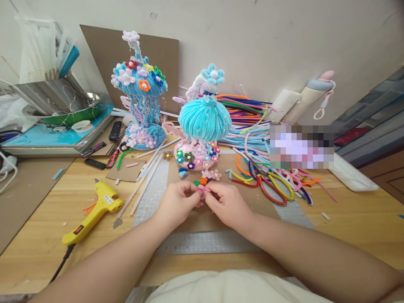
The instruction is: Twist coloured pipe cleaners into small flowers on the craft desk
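Observation:
Over a brown board, my left hand (180, 203) and my right hand (227, 204) meet, their fingertips pinching a small pink fuzzy pipe-cleaner piece (203, 190) between them. Its exact shape is partly covered by my fingers. Just beyond my fingertips are an orange flower (203, 181) and a bit of green, with pale pink flowers (216, 174) to the right. Behind these stands a pipe-cleaner jellyfish with a turquoise cap (205, 119) on a pink base (180, 164) dotted with little flowers. A taller blue jellyfish (143, 84), covered in coloured flowers, stands at the back left.
A yellow glue gun (94, 212) lies at left near glue sticks (147, 181). Scissors with red and yellow handles (273, 191) rest at right among pipe-cleaner scraps. Pipe-cleaner bundles (252, 136) lie behind. A metal container (53, 99) stands back left, and a white bottle (311, 99) leans back right.

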`<state>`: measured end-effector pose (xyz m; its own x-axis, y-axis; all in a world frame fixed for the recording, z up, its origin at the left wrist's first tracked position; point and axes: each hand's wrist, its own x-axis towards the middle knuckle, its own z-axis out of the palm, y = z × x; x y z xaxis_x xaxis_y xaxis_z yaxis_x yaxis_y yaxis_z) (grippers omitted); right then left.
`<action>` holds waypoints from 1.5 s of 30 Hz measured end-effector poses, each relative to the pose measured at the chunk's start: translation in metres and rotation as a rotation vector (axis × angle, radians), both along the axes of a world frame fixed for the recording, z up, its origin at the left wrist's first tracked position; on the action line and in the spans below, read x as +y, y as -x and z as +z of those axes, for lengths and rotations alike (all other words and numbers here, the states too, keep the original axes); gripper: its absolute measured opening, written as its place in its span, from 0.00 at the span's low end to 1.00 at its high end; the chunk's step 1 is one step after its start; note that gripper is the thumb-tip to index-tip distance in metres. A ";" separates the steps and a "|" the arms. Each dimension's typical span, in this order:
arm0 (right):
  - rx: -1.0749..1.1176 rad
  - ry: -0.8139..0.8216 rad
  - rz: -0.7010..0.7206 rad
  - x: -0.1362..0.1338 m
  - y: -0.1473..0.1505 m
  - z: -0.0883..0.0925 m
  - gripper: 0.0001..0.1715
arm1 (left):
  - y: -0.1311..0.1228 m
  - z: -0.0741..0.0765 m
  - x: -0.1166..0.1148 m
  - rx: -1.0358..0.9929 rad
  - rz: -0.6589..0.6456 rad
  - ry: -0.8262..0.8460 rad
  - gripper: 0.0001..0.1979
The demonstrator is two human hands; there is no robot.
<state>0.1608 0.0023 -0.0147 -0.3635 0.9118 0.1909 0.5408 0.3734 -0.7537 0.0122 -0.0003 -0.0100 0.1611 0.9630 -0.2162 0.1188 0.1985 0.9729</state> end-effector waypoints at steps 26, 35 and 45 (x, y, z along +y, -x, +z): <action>-0.040 -0.049 0.037 0.001 -0.002 -0.001 0.16 | 0.001 -0.003 -0.002 0.112 -0.019 -0.058 0.09; 0.015 0.101 0.025 0.007 -0.002 -0.006 0.11 | 0.001 -0.006 0.001 0.072 -0.022 -0.204 0.05; 0.168 0.149 0.075 0.004 -0.001 0.001 0.13 | 0.002 0.003 0.003 -0.133 -0.014 0.000 0.11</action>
